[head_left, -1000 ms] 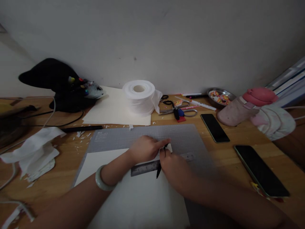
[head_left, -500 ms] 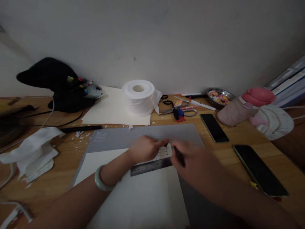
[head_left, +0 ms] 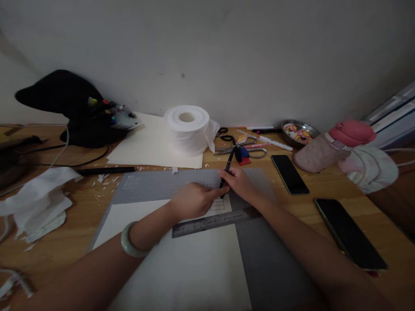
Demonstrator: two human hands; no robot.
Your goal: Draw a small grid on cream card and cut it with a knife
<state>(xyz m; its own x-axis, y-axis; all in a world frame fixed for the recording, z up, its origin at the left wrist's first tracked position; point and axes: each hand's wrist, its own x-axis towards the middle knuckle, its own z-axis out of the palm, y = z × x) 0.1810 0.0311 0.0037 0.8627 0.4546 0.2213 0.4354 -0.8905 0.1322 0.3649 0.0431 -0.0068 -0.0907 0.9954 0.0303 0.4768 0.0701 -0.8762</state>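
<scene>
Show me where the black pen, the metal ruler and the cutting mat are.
Black pen (head_left: 229, 161): head view, on its upper barrel.
Metal ruler (head_left: 210, 224): head view, middle of its flat face.
Cutting mat (head_left: 158, 184): head view, bare surface of its far part.

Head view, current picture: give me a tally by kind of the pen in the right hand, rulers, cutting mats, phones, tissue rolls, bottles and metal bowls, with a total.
Pen in the right hand: 1
Ruler: 1
Cutting mat: 1
Phones: 2
Tissue roll: 1
Bottle: 1
Metal bowl: 1
Total: 8
</scene>
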